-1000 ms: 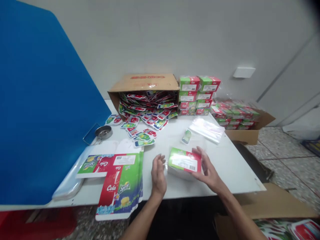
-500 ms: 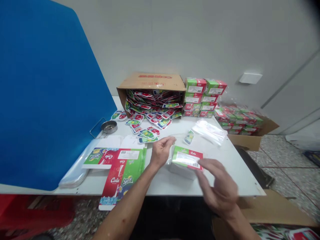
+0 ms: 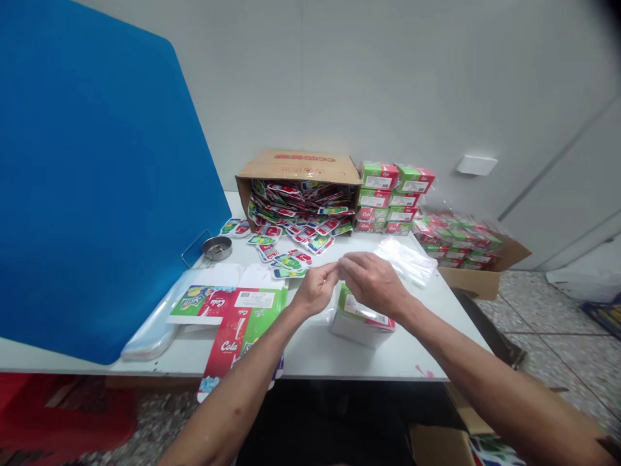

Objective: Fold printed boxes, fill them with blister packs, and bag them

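My left hand (image 3: 316, 289) is closed in a pinch just behind a small green-and-red box (image 3: 361, 327). Clear film shows around the box; it looks like a plastic bag, and my left fingers seem to hold its edge. My right hand (image 3: 372, 283) reaches over the box, fingertips pressed together and meeting my left fingertips. What lies between the right fingers is hidden. Right of the hands lies a stack of clear plastic bags (image 3: 407, 261). Flat printed cartons (image 3: 252, 317) marked Cola and Sprite lie to the left, partly under my left forearm.
An open cardboard box (image 3: 298, 167) spills bottle-shaped packets (image 3: 291, 261) onto the white table (image 3: 310, 362). Wrapped boxes (image 3: 376, 197) are stacked beside it. Another carton (image 3: 468, 281) full of them stands right. A metal dish (image 3: 217, 248), plastic sleeves (image 3: 155, 330) and a blue panel (image 3: 107, 181) are left.
My right hand has moved from the box's right front corner, up and left, to meet my left fingertips. The packet seen behind the box is now hidden by my right hand.
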A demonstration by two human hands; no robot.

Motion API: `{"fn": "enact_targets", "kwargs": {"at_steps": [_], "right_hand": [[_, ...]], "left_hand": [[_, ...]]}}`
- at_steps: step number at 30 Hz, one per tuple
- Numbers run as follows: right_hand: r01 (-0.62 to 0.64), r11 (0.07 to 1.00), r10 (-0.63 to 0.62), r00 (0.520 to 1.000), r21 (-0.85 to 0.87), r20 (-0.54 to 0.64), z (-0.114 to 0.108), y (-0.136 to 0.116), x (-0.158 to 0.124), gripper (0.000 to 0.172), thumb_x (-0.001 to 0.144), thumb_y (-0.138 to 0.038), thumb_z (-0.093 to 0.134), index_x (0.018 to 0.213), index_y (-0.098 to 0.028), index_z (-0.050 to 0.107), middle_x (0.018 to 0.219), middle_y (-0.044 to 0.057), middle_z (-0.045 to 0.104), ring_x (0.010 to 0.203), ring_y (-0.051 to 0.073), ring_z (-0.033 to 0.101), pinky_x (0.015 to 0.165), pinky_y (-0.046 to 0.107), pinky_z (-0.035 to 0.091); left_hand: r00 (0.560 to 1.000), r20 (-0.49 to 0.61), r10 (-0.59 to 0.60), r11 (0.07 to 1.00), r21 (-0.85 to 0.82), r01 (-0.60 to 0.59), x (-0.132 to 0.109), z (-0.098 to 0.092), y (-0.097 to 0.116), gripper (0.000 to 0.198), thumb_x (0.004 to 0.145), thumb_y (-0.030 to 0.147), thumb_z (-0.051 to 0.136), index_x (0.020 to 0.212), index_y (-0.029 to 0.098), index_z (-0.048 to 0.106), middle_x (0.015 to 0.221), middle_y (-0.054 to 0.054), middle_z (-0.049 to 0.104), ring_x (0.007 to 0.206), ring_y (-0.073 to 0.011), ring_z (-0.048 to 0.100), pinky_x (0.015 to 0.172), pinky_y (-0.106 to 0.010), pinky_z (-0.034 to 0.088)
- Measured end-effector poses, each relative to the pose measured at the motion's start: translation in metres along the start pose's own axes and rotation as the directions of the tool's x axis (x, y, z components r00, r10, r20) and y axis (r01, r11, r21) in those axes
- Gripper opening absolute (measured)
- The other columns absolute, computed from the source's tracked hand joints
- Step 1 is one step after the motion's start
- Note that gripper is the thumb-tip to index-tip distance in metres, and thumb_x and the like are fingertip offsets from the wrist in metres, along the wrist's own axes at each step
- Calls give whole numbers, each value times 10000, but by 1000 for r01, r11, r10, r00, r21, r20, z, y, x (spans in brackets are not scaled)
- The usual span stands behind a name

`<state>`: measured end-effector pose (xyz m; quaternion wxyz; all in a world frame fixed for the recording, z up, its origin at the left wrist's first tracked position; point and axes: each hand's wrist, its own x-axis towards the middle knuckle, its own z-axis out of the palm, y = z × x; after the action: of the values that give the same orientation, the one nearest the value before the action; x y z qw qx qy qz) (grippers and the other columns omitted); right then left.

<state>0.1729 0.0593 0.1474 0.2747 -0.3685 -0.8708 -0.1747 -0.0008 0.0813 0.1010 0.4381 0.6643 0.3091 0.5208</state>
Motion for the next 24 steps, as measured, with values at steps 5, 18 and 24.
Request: {"fn": "enact_targets", "kwargs": {"at_steps": [5,18,24], "right_hand": [[80,995,-73,992,-63,104,-8,4,7,172,951,-130,511,1029,-157,662,992,120,724,918,235,639,805,353,451],[153,986,-130,956,-66,264,-15,12,20,183,945,-114,512,822,-147,644,748,72,663,676,178,541,679,339,310],[-344,636,543,836,691,-84,-9,41,20,196,957,-355,541,973,-194,652,880,65,714,776,193,652,665,313,481]], "left_hand": [[995,103,7,991,133,-21,2,-6,3,315,954,341,529,731,174,675,638,17,563,611,-139,473,597,-233,373],[976,218,-22,939,341,-55,6,-11,10,340,1007,333,445,755,157,591,629,48,485,619,-108,445,608,-240,343],[989,141,-49,995,88,36,7,-11,-5,324,997,362,503,1127,153,714,1032,-82,773,993,-218,706,937,-320,505]]}}
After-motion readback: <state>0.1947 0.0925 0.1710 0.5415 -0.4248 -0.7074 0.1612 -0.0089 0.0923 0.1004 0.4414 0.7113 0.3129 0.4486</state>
